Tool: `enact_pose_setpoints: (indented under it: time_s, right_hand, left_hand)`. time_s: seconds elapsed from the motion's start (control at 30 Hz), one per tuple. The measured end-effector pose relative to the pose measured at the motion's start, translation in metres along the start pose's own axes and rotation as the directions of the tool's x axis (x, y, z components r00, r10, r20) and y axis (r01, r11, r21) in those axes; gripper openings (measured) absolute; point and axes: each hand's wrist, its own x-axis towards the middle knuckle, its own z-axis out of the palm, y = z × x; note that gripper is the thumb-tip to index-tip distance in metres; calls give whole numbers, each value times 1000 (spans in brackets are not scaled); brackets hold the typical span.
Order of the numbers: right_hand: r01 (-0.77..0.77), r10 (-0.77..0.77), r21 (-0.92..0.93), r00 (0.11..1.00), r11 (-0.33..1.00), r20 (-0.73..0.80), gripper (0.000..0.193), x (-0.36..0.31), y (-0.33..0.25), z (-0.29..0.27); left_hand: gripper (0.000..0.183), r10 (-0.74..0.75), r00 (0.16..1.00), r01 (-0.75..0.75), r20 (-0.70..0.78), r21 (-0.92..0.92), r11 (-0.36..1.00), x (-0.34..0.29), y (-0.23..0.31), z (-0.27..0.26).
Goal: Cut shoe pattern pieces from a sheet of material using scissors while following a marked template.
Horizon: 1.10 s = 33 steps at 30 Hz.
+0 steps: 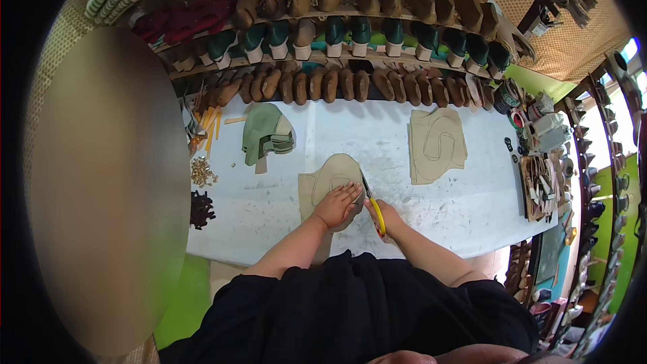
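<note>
Shelves (317, 59) back a white table (364, 125) bearing beige sheets (335, 170)

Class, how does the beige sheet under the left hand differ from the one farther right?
The near sheet lies under the left hand, scissors at its edge; the far sheet lies untouched. The near sheet's top is rounded, the far sheet's angular. Both are beige, with drawn lines.

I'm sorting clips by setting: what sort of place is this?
Probably a shoemaking workshop: rows of brown foot-shaped forms line the back, a beige sheet bears curved outlines, and the right hand holds yellow-handled scissors at another beige piece.
</note>
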Motion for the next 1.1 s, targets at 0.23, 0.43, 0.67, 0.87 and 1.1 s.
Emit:
enact_pose_setpoints:
  time_s: [0.23,0.43,0.67,0.87,1.1]
  right_hand:
    - [-29,29,-4,999,1000,15,84,0,-5,-3]
    - [-34,34,-16,999,999,5,87,10,-2,-3]
    - [-6,5,-47,1000,999,-10,83,7,2,-4]
    - [-36,38,-42,999,998,35,82,-4,-12,-11]
    - [-15,15,9,999,1000,-40,71,10,-7,-6]
  left_hand:
    - [57,-3,1000,3,4,-1,1000,0,0,-1]
    - [57,6,1000,-6,-3,-12,1000,1,3,-4]
    - [56,7,1000,-7,1,-4,1000,1,3,-5]
    - [55,-1,1000,1,14,-29,1000,0,2,-5]
    - [56,16,1000,-15,15,-46,999,0,1,-4]
